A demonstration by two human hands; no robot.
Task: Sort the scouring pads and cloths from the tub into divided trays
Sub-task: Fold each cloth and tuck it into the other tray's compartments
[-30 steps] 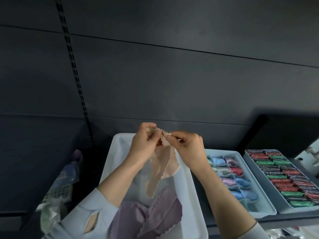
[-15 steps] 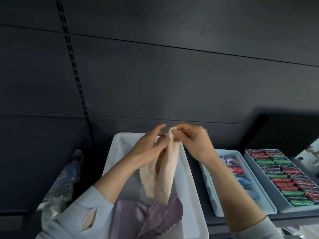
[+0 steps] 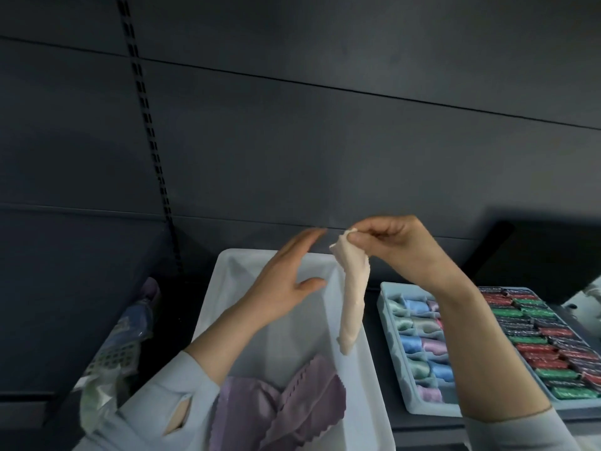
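My right hand (image 3: 401, 247) pinches the top corner of a cream cloth (image 3: 352, 299), which hangs folded lengthwise over the right wall of the white tub (image 3: 227, 281). To the left of the cloth, my left hand (image 3: 286, 278) hovers over the tub with fingers spread and holds nothing. Purple cloths (image 3: 292, 408) with zigzag edges lie in the tub's near end. Right of the tub stands a light blue divided tray (image 3: 388, 323) with rolled blue, pink and pale green cloths in its cells. Further right, another tray (image 3: 582, 406) holds red, green and dark scouring pads in rows.
A dark panelled wall (image 3: 325, 141) with a slotted upright (image 3: 149, 125) rises behind the shelf. Left of the tub lie bagged items (image 3: 126, 340), among them a blue pack and a pale mesh piece. A dark box (image 3: 536, 255) stands behind the trays at the right.
My left hand let go of the cream cloth and opened. My right hand carried the cloth to the right, so it now hangs from that hand alone, narrower than before.
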